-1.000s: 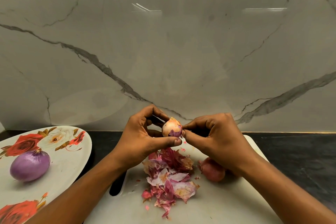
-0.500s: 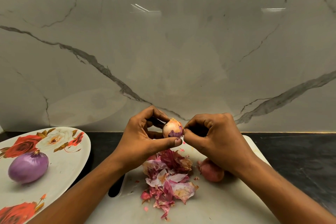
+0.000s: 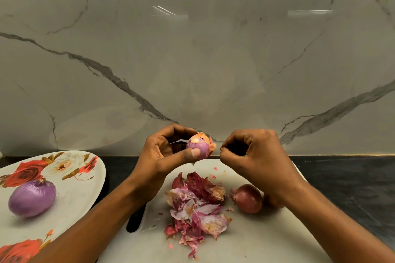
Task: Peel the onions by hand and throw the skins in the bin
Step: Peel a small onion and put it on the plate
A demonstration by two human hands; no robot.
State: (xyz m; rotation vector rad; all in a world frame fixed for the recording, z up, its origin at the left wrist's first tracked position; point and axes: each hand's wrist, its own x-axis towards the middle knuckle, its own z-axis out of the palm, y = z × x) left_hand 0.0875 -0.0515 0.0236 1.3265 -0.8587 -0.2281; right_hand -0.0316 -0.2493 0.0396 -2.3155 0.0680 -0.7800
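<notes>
My left hand (image 3: 164, 156) grips a small red onion (image 3: 197, 145) above the board, thumb across its front. The onion is partly peeled: purple flesh shows and an orange flap of skin sticks out on its right. My right hand (image 3: 254, 156) is just right of that flap, fingers curled, thumb and forefinger pinched together; I see no skin between them. A heap of loose onion skins (image 3: 196, 203) lies on the white cutting board (image 3: 256, 241). One unpeeled red onion (image 3: 248, 198) rests on the board under my right wrist. No bin is in view.
A flowered oval plate (image 3: 85, 188) at the left carries one peeled purple onion (image 3: 32, 197). The board sits on a dark countertop (image 3: 342, 177) against a grey marble wall (image 3: 192, 60). Small skin flecks dot the board near the heap.
My right hand has pulled away to the right from the onion, and a flap of skin now stands off its side. More purple flesh shows. The left hand kept its hold.
</notes>
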